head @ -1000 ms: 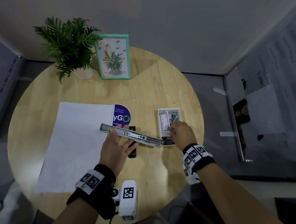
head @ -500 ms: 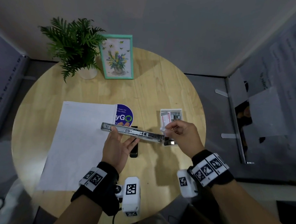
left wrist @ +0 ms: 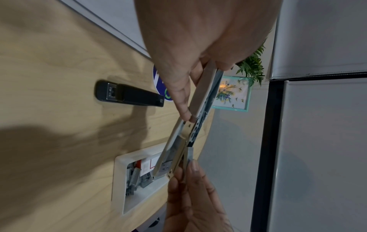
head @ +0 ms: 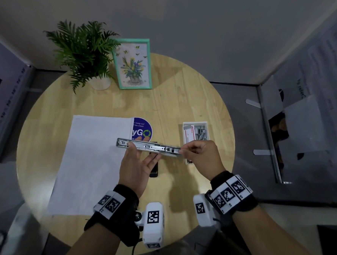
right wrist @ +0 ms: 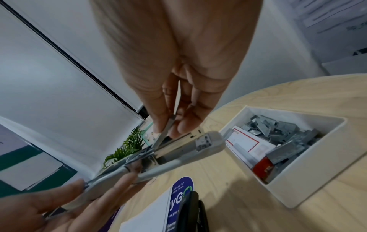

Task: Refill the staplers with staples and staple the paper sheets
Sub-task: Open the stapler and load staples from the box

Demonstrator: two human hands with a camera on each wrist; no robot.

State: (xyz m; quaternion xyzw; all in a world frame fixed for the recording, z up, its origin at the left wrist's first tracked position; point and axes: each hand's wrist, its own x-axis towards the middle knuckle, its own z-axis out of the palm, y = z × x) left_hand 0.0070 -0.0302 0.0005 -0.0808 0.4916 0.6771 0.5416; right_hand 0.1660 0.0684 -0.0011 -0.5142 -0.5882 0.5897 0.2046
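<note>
Fingers of the right hand [head: 201, 156] are pinched on a strip of staples [right wrist: 165, 132], which is held tilted at the rear end of the opened grey stapler [head: 148, 147], its lower end just at the magazine channel. The stapler itself is kept above the table by the left hand [head: 136, 164], gripped between the thumb on the near edge and the fingers curled behind the far edge, with the palm turned up beneath it. In the left wrist view the cover is seen swung apart from the magazine, so the channel is exposed.

The step in hand is judged to be the refilling of this first stapler: the strip is being offered to the channel but is not yet seated. A level, lengthwise alignment of the strip with the rails is called for next, followed by a slide forward and the closing of the cover.

A second, black stapler [left wrist: 129, 94] lies shut on the round wooden table [head: 185, 100], below the left hand. The white tray [right wrist: 309, 188] of loose staples is set to the right, and the paper sheets [head: 90, 162] lie flat to the left, unstapled as far as can be told.
</note>
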